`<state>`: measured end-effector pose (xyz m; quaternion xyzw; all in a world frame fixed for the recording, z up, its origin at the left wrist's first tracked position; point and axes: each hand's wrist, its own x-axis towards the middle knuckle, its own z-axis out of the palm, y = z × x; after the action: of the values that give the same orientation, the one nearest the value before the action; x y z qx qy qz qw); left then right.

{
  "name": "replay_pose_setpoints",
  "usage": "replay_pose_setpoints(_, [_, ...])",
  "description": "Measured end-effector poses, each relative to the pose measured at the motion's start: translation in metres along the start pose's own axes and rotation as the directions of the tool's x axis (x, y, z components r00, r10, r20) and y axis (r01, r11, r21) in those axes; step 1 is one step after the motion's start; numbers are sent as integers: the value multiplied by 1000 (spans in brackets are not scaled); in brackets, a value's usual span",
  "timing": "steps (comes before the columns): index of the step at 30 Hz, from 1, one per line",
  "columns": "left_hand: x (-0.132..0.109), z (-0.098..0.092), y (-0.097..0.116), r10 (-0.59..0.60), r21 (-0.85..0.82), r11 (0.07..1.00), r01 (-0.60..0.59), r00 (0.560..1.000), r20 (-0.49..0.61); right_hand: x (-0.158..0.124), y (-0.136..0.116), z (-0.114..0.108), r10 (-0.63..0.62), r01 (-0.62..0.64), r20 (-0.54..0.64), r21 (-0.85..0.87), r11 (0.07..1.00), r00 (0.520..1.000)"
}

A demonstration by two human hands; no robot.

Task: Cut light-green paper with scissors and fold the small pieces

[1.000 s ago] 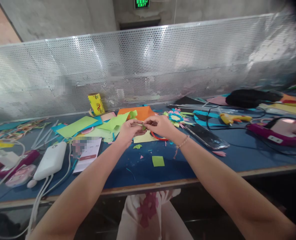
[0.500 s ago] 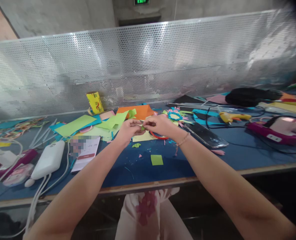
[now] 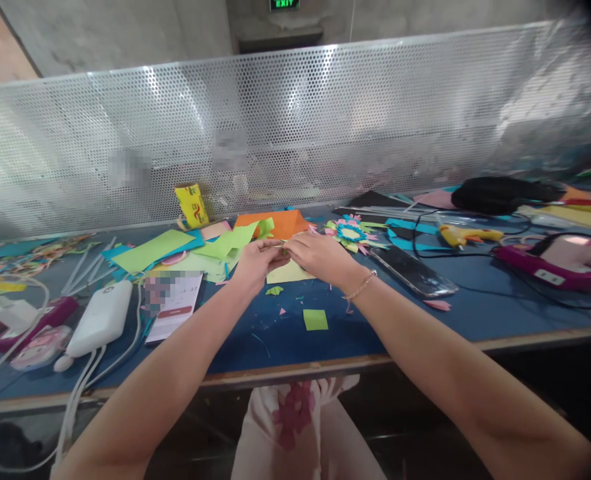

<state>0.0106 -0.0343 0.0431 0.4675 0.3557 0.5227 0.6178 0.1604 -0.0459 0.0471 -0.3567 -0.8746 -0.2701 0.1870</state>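
Observation:
My left hand [image 3: 259,263] and my right hand [image 3: 318,255] meet fingertip to fingertip above the middle of the table. Both are closed in a pinch around a small piece of green paper [image 3: 285,251], mostly hidden by the fingers. Under them lies a pale yellow sheet [image 3: 289,273]. Nearer to me are a small cut green paper shape [image 3: 274,291] and a light green paper square [image 3: 316,320]. Just beyond my right hand sits a layered paper flower [image 3: 351,231] in blue, pink and green.
Left are a phone [image 3: 175,313] with a lit screen, a white power bank [image 3: 101,319] and cables. At right lie a dark phone [image 3: 415,272], a yellow glue gun [image 3: 468,235] and a purple power strip [image 3: 550,263]. A perforated metal panel [image 3: 295,127] closes off the back.
My right hand has turned over the paper, its fingers now covering more of it. The curved red thing beneath that hand is now hidden. My left hand keeps its place.

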Motion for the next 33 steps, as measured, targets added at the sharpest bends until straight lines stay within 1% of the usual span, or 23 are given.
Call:
replay_pose_setpoints(3, [3, -2, -4, 21, -48, 999, -22, 1000, -16, 0, 1, 1, 23, -23, -2, 45, 999, 1000])
replay_pose_setpoints(6, [6, -4, -6, 56, -81, 995, -57, 998, -20, 0, 2, 6, 39, -28, -48, 202, 979, 998])
replay_pose_setpoints(8, [8, -5, -8, 70, -95, 993, -72, 997, -16, 1, 4, 11, 62, -27, -95, 334, 942, 994])
replay_pose_setpoints(11, [10, -7, -10, 90, -103, 991, -91, 996, -9, 2, 6, 14, 162, -59, -154, 519, 852, 975])
replay_pose_setpoints(13, [11, -8, -10, 110, -97, 989, -108, 994, 16, 3, 7, 14, 257, -99, -153, 649, 754, 954])
replay_pose_setpoints(14, [11, -8, -9, 124, -91, 988, -121, 992, 31, 4, 8, 13, 313, -132, -130, 710, 692, 941])
replay_pose_setpoints(16, [10, -8, -7, 154, -74, 986, -150, 987, 53, 5, 8, 12, 428, -216, -38, 821, 529, 903])
replay_pose_setpoints(18, [8, -7, -4, 183, -50, 982, -180, 982, 55, 7, 8, 13, 512, -275, 75, 904, 326, 855])
replay_pose_setpoints(19, [7, -7, -4, 196, -35, 980, -195, 979, 55, 8, 7, 14, 537, -285, 122, 930, 231, 835])
replay_pose_setpoints(20, [7, -6, -3, 209, -19, 978, -208, 976, 58, 9, 6, 15, 551, -287, 158, 945, 157, 820])
replay_pose_setpoints(21, [6, -6, -3, 225, 0, 974, -225, 973, 61, 10, 5, 16, 562, -290, 180, 950, 112, 807])
replay_pose_setpoints(22, [6, -6, -4, 242, 20, 970, -243, 968, 67, 11, 4, 17, 567, -300, 196, 949, 95, 800])
replay_pose_setpoints(24, [6, -6, -4, 271, 63, 959, -276, 959, 79, 12, 2, 18, 579, -332, 216, 938, 101, 786])
replay_pose_setpoints(27, [5, -6, -5, 283, 130, 948, -292, 955, 85, 12, 3, 20, 582, -341, 224, 935, 99, 782])
replay_pose_setpoints(30, [4, -6, -4, 265, 170, 946, -275, 961, 81, 11, 5, 23, 577, -321, 240, 946, 42, 781])
replay_pose_setpoints(33, [4, -6, -4, 253, 167, 950, -264, 964, 83, 9, 6, 26, 586, -319, 266, 948, -13, 766])
